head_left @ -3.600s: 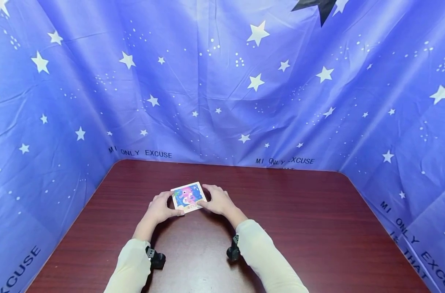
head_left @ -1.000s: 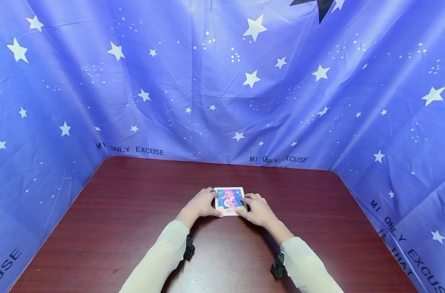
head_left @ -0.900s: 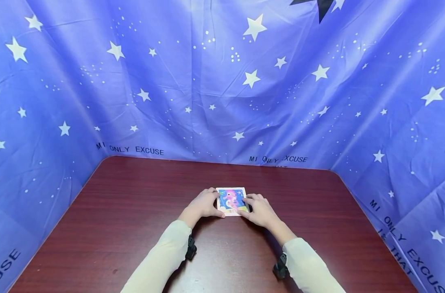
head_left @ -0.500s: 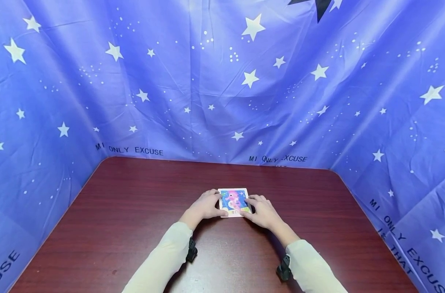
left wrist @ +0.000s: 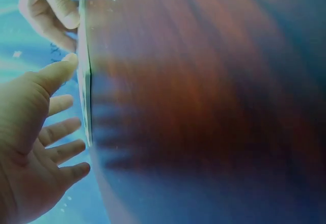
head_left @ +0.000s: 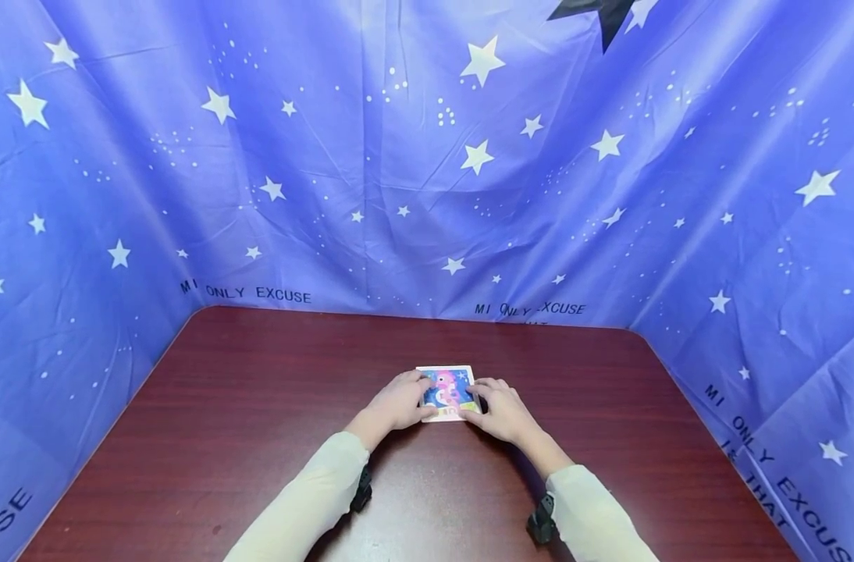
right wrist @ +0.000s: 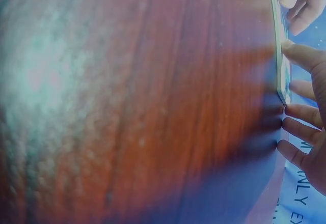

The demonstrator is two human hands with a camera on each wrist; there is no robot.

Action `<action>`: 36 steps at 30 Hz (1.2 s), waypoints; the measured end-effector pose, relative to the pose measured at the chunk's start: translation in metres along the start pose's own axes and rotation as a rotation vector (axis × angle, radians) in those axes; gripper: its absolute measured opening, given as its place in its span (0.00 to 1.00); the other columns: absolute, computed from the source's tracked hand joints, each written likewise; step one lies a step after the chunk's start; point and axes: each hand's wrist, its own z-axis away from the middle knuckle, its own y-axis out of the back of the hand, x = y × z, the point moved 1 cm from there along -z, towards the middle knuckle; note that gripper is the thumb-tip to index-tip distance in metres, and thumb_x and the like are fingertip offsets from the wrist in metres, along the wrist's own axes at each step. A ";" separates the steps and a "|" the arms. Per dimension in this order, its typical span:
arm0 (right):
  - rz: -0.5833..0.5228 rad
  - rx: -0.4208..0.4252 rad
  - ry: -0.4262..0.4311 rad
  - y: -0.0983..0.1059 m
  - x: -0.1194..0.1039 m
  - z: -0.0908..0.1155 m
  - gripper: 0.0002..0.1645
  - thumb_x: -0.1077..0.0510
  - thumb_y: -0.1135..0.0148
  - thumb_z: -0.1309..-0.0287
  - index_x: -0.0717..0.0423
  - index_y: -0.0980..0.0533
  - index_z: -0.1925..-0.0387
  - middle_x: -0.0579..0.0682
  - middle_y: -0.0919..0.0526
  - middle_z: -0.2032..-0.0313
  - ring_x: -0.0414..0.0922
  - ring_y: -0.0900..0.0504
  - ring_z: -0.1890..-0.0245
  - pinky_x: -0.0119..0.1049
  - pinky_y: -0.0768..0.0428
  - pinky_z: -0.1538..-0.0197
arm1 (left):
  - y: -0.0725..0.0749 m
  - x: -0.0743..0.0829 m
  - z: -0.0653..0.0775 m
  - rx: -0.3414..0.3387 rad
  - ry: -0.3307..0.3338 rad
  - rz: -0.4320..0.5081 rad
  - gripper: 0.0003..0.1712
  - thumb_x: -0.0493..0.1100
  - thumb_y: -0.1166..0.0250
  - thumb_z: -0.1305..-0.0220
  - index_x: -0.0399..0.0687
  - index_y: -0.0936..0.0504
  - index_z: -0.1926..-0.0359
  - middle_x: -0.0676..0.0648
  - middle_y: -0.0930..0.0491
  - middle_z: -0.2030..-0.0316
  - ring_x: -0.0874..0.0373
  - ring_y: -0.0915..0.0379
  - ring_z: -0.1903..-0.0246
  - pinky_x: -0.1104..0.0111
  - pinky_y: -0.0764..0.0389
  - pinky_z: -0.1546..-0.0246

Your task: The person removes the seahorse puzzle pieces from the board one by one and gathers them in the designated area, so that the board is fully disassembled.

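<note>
A square, thin board with a pink seahorse picture (head_left: 446, 393) lies flat on the dark red-brown table (head_left: 258, 390), in the middle of the head view. My left hand (head_left: 400, 400) is at its left side, the fingertips over the picture's left part and the thumb by the near left corner. On the other side, my right hand (head_left: 500, 410) has its thumb at the near right corner and its fingers along the right edge. Both wrist views show spread, fairly straight fingers beside the board's thin edge (left wrist: 85, 91). Whether every fingertip touches is unclear.
A blue curtain (head_left: 427, 195) with white stars and black lettering hangs behind the table and along both sides. A small black camera sits on each wrist, the left one (head_left: 361, 490) and the right one (head_left: 541, 521), below cream sleeves.
Over the earlier frames the board went right and turned square to the table, both hands with it. Since half a second ago, my left fingertips have come further over the picture.
</note>
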 end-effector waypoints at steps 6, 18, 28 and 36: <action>-0.018 0.018 0.003 0.000 0.000 0.000 0.27 0.43 0.34 0.51 0.54 0.21 0.51 0.55 0.22 0.49 0.53 0.26 0.46 0.52 0.29 0.48 | 0.001 0.007 0.000 0.016 -0.103 -0.108 0.25 0.53 0.39 0.39 0.46 0.24 0.45 0.45 0.26 0.46 0.53 0.32 0.42 0.63 0.36 0.37; -0.088 0.034 -0.026 0.000 0.001 -0.004 0.27 0.45 0.33 0.52 0.55 0.21 0.52 0.53 0.21 0.52 0.53 0.26 0.47 0.53 0.29 0.47 | -0.003 0.013 -0.009 -0.030 -0.192 -0.152 0.18 0.52 0.44 0.35 0.51 0.23 0.48 0.49 0.26 0.48 0.55 0.33 0.42 0.66 0.37 0.36; -0.144 0.072 -0.073 -0.001 0.003 -0.012 0.25 0.49 0.32 0.52 0.57 0.21 0.53 0.53 0.19 0.57 0.49 0.23 0.55 0.45 0.26 0.50 | -0.002 0.012 -0.016 -0.057 -0.170 -0.103 0.19 0.49 0.42 0.39 0.51 0.24 0.47 0.48 0.28 0.46 0.52 0.32 0.47 0.64 0.30 0.42; -0.171 0.063 -0.130 -0.001 0.001 -0.019 0.24 0.50 0.32 0.52 0.58 0.21 0.54 0.50 0.21 0.63 0.45 0.25 0.61 0.41 0.26 0.56 | 0.001 0.013 -0.019 -0.090 -0.140 -0.065 0.19 0.49 0.41 0.42 0.51 0.22 0.49 0.49 0.29 0.47 0.53 0.34 0.48 0.63 0.29 0.45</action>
